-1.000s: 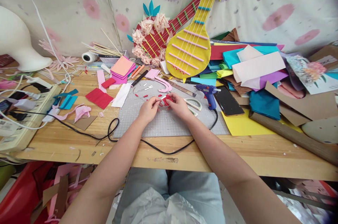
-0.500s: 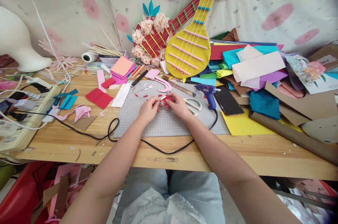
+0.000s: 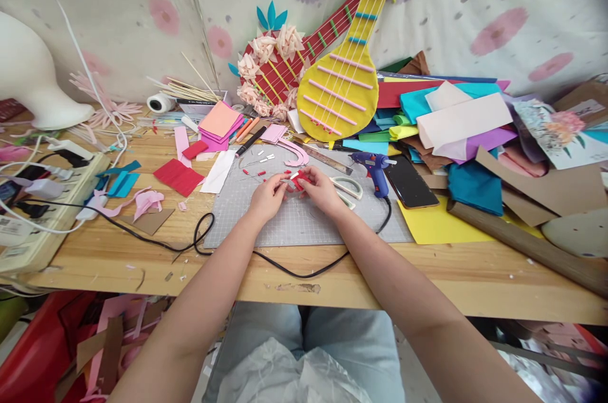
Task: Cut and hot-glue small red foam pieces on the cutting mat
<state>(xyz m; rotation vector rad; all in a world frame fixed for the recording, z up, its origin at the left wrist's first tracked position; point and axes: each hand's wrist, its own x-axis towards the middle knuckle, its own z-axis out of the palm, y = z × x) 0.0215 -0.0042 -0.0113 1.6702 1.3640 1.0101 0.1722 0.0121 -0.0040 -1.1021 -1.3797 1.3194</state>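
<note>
Over the grey cutting mat [image 3: 247, 219], my two hands meet fingertip to fingertip. Pinched in my right hand [image 3: 323, 191] is a small red piece of paper or cloth [image 3: 297, 181] with a white bit on it. My left hand [image 3: 267, 198] is closed at the left edge of that piece, its thumb and forefinger pressed together; what lies between them is too small to make out. Small red and white bits [image 3: 261, 173] lie on the mat just beyond. White-handled scissors [image 3: 350, 187] rest beside my right hand, partly covered by it.
A blue glue gun [image 3: 375, 168] stands right of the scissors, its black cord [image 3: 304, 275] looping across the table front. Beside it lies a phone [image 3: 413, 181]. A metal ruler [image 3: 330, 161], red paper [image 3: 178, 177] and a yellow lute-shaped craft [image 3: 339, 92] are behind and around.
Both hands stay in nearly the same place. My left fingers and the small red piece have shifted very slightly; everything else lies as before.
</note>
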